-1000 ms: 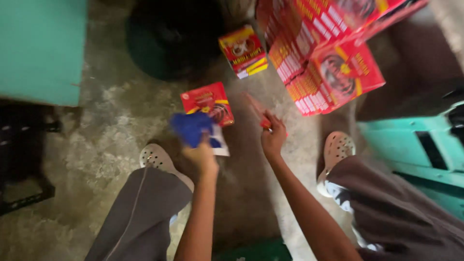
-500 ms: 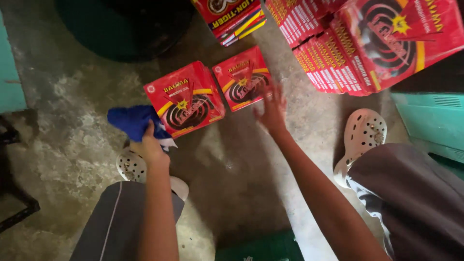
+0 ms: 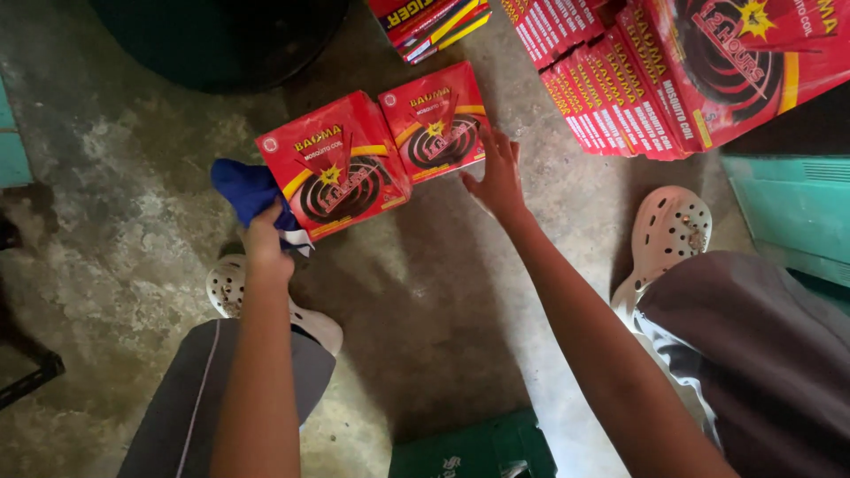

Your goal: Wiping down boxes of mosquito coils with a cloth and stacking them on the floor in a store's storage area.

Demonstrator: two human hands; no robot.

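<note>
Seen from above, the person's left hand [image 3: 264,241], in the left-centre of the frame, has its grip clenched around a bunched blue cloth [image 3: 248,190], which touches the left edge of a flat red mosquito coil box [image 3: 335,165] lying on the concrete floor [image 3: 115,177]. The right hand [image 3: 498,177], just right of centre, is released and holds nothing: its fingers are spread, the fingertips just at the right edge of a second red coil box [image 3: 437,121], which lies beside the first, the two edges touching. Half a second earlier this hand lay closer over that second box; a second ago only one box lay on the floor here, so the second has just been set down next to it and let go, making a pair side by side. In the upper right, a leaning stack of matching red boxes [image 3: 620,80] fills the corner, with another red and yellow carton [image 3: 429,22] at the top centre. White perforated clogs [image 3: 668,230] and grey trouser legs frame the lower part, and a green crate [image 3: 478,447] sits at the bottom edge.
</note>
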